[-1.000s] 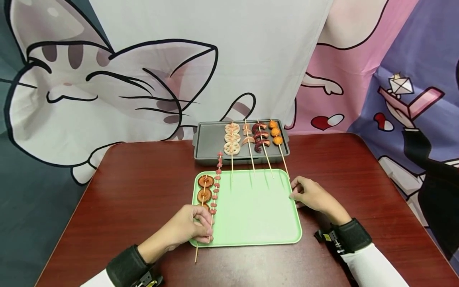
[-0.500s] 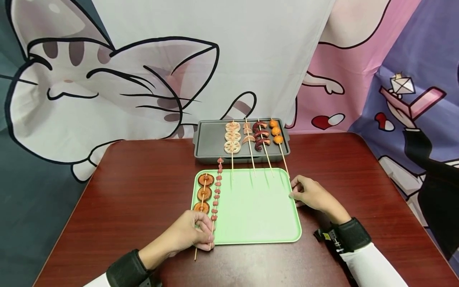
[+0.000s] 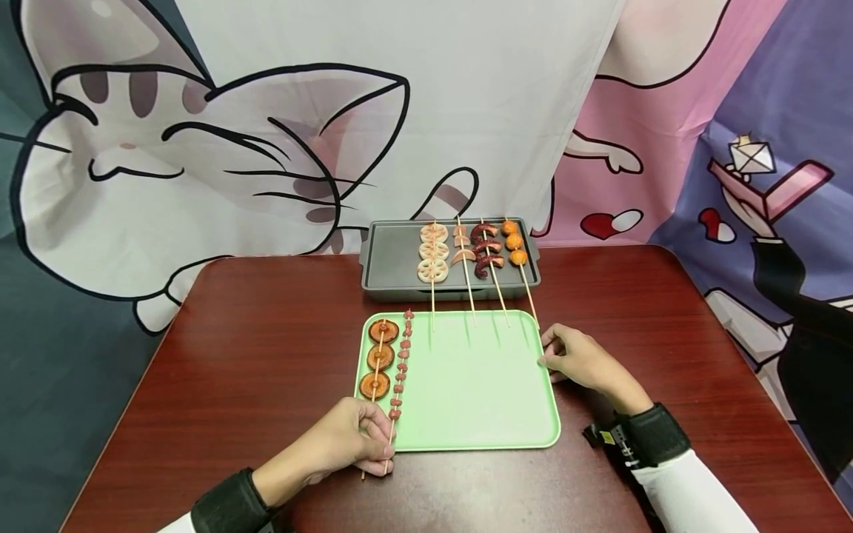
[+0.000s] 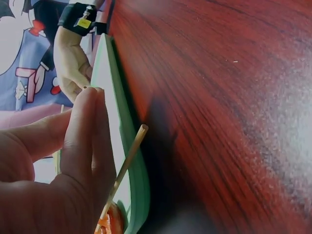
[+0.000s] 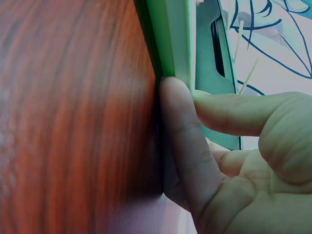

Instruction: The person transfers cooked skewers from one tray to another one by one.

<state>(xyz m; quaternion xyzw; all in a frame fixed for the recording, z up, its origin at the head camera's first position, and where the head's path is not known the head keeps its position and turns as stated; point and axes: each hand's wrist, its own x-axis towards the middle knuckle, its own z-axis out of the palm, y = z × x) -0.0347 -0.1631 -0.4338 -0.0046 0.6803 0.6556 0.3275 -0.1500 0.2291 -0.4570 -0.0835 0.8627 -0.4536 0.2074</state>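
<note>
My left hand [image 3: 343, 443] pinches the bare lower stick of a skewer of small red meat pieces [image 3: 401, 376], over the left side of a light green tray [image 3: 480, 392]. Beside it on the tray lies a skewer of several round brown slices [image 3: 380, 357], its stick [image 4: 127, 161] jutting past the front rim in the left wrist view. At the tray's right edge, my right hand [image 3: 580, 360] holds the rim between thumb and fingers; the right wrist view shows the thumb against the rim [image 5: 170, 44]. Whether the meat skewer's lower end touches the tray is hidden.
Behind the green tray stands a grey pan [image 3: 395, 255]. Across it lie skewers of lotus root slices [image 3: 434, 252], pale crescents [image 3: 463, 256], dark red tentacle pieces [image 3: 487, 250] and orange balls [image 3: 514, 243], sticks reaching over the green tray's back edge.
My left hand has drawn the meat skewer toward the front of the tray, away from the grey pan. My right hand has kept its place on the rim.
</note>
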